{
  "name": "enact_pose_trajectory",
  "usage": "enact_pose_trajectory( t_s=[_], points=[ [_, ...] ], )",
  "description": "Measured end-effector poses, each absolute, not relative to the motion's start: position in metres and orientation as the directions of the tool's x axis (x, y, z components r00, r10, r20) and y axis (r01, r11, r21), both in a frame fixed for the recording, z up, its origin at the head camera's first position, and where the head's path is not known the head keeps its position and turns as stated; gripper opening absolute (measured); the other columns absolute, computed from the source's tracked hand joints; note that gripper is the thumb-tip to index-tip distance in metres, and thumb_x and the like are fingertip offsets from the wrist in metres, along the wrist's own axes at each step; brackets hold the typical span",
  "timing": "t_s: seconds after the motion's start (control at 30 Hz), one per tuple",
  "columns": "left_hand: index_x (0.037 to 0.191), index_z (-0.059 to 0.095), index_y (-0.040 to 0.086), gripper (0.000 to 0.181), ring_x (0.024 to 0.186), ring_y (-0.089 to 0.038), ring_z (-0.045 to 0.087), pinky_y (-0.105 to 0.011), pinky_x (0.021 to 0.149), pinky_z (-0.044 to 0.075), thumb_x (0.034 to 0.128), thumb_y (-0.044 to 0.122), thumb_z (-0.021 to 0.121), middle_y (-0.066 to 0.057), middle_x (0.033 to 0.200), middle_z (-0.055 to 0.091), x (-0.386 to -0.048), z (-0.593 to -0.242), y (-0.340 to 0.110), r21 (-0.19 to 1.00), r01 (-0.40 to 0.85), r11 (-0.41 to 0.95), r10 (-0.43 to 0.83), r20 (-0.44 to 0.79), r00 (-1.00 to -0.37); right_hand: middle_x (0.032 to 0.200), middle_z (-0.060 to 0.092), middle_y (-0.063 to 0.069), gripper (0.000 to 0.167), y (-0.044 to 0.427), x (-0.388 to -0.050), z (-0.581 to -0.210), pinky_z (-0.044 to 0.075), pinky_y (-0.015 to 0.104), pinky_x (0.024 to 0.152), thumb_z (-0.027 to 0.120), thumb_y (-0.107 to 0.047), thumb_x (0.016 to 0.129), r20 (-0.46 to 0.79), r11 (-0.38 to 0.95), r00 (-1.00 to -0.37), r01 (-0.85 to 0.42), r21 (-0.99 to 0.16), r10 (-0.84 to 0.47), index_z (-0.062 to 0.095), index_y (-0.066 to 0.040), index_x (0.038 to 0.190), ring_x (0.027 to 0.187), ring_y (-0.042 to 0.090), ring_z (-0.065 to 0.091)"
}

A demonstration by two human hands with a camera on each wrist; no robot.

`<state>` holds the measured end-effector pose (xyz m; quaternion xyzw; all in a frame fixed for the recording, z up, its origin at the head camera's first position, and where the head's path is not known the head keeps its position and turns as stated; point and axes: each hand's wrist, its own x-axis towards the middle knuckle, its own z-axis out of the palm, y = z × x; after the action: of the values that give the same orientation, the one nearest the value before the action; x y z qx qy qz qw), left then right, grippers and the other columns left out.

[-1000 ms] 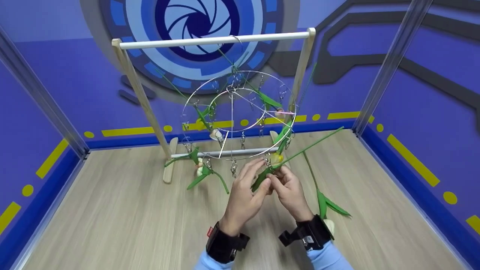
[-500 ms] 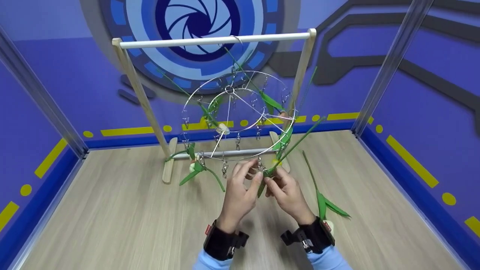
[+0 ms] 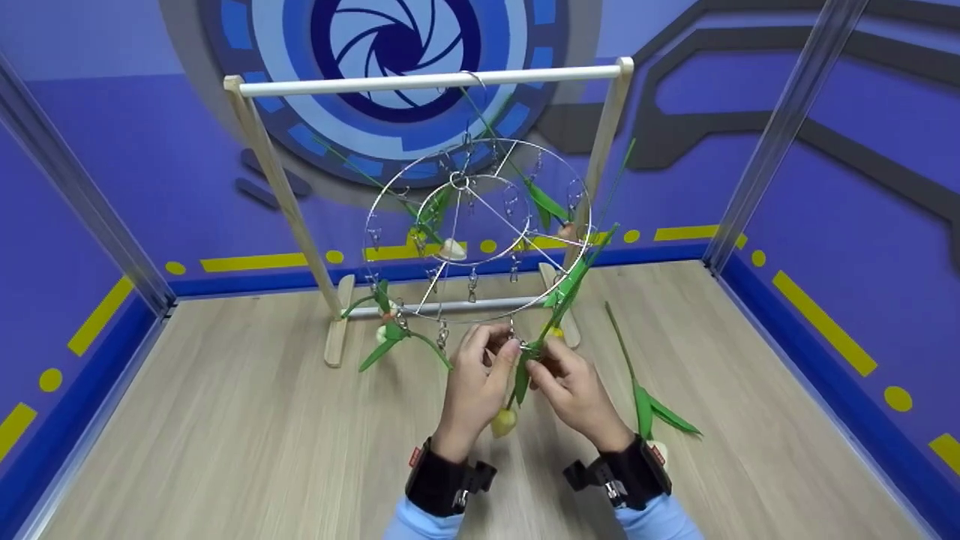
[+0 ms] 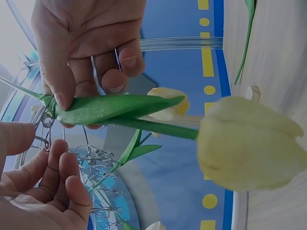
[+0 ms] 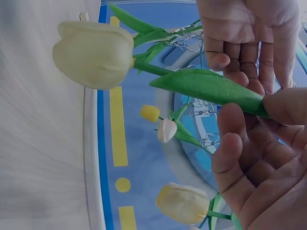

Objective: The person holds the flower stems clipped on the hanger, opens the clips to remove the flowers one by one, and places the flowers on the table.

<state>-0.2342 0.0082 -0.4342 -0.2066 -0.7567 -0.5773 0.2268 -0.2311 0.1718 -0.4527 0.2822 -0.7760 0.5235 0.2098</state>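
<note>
A pale yellow tulip hangs bloom down at the front of the wire ring, its green stem rising right. My right hand pinches its stem and leaf between thumb and fingers. With thumb and fingertips my left hand holds a small metal clip at the stem. In the left wrist view the bloom points away from both hands; the right wrist view shows the leaf under my right thumb. The round wire hanger hangs from the rack's white bar.
Several other tulips hang from the hanger, among them a white one and a pink one. One more tulip lies on the table right of my right hand. The rack's wooden foot stands at the left.
The held tulip's stem has swung more upright and its bloom now shows below my hands. The hanger has turned a little, shifting the hanging tulips. Both hands stay close together at the clip.
</note>
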Motion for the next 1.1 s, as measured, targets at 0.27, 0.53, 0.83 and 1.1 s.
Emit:
enact_pose_trajectory(
  t_s=[0.27, 0.53, 0.83, 1.1],
  points=[
    [0.11, 0.069, 0.0, 0.018, 0.084, -0.015, 0.058, -0.022, 0.071, 0.046, 0.1027, 0.015, 0.065, -0.004, 0.095, 0.065, -0.233, -0.433, 0.008, 0.784, 0.567, 0.251, 0.045, 0.576, -0.816, 0.088, 0.069, 0.004, 0.006, 0.179, -0.234, -0.455, 0.054, 0.024, 0.065, 0.072, -0.003, 0.095, 0.563, 0.316, -0.791, -0.612, -0.726, -0.239, 0.071, -0.004, 0.1, 0.078, 0.006, 0.061],
    [0.111, 0.069, -0.002, 0.02, 0.083, -0.014, 0.058, -0.022, 0.07, 0.046, 0.102, 0.016, 0.066, -0.005, 0.095, 0.066, -0.234, -0.435, 0.008, 0.788, 0.558, 0.261, 0.045, 0.568, -0.822, 0.081, 0.067, 0.002, 0.001, 0.181, -0.235, -0.454, 0.05, 0.024, 0.062, 0.072, -0.002, 0.094, 0.555, 0.296, -0.791, -0.611, -0.734, -0.258, 0.072, -0.002, 0.093, 0.072, 0.006, 0.057],
    [0.107, 0.069, 0.003, 0.016, 0.082, -0.014, 0.058, -0.022, 0.07, 0.044, 0.1025, 0.018, 0.065, -0.004, 0.094, 0.067, -0.235, -0.435, 0.003, 0.801, 0.54, 0.259, 0.074, 0.541, -0.838, 0.08, 0.063, 0.004, 0.008, 0.182, -0.234, -0.454, 0.046, 0.023, 0.061, 0.069, 0.0, 0.096, 0.575, 0.264, -0.782, -0.623, -0.737, -0.24, 0.072, -0.005, 0.091, 0.072, 0.005, 0.053],
    [0.101, 0.068, 0.006, 0.015, 0.079, -0.012, 0.056, -0.022, 0.067, 0.042, 0.1031, 0.02, 0.065, 0.0, 0.089, 0.063, -0.235, -0.434, 0.001, 0.797, 0.526, 0.297, 0.103, 0.521, -0.847, 0.08, 0.063, 0.004, 0.007, 0.184, -0.234, -0.454, 0.044, 0.021, 0.061, 0.07, 0.003, 0.094, 0.584, 0.311, -0.777, -0.63, -0.712, -0.235, 0.072, -0.003, 0.092, 0.071, 0.004, 0.051]
  ],
)
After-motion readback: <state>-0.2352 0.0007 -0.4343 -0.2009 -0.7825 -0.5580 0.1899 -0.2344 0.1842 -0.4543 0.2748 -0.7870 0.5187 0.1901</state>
